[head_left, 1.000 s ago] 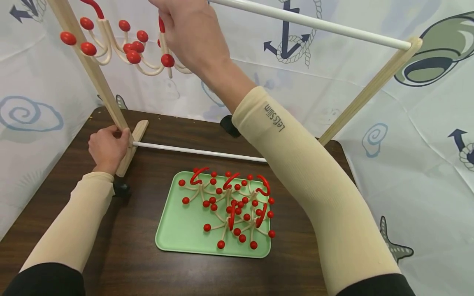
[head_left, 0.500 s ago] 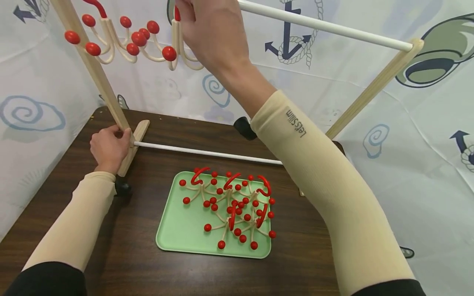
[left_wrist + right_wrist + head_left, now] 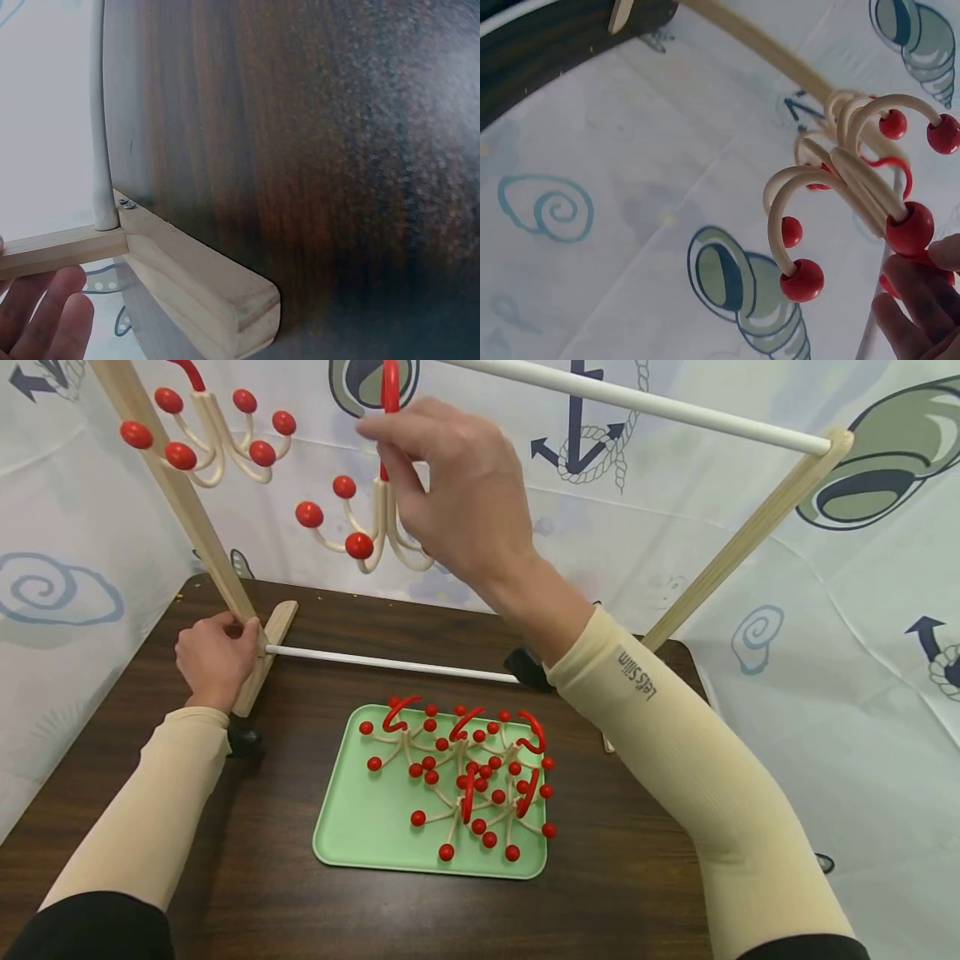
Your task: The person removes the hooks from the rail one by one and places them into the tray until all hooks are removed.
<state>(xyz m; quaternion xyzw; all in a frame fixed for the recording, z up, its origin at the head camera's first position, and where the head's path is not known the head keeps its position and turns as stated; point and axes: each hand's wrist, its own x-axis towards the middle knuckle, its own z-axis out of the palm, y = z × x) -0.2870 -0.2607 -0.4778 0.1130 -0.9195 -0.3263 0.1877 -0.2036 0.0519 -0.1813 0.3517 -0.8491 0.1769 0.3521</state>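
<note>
My right hand [image 3: 468,485] pinches the red hook of a hanger [image 3: 382,518], whose pale curved arms end in red balls. Its hook runs out of the top of the head view, and some of its arms are behind my hand. In the right wrist view the held hanger [image 3: 802,180] shows its arms curling above the fingers. To the left, a second, similar hanger [image 3: 213,435] hangs by its red hook. Low on the left wooden post [image 3: 213,543], my left hand [image 3: 217,662] grips with thumb and fingers; the left wrist view shows fingers [image 3: 64,307] against the wood.
A white upper rail [image 3: 637,400] joins the left post to the right post [image 3: 742,539]. Near the table, a lower white rod [image 3: 390,664] spans behind a green tray [image 3: 375,852] with several more hangers [image 3: 461,806]. A printed curtain [image 3: 600,552] hangs behind the brown table [image 3: 615,893].
My right hand has moved right and lower, and the held hanger hangs lower, farther from the left one. My left hand stays on the post.
</note>
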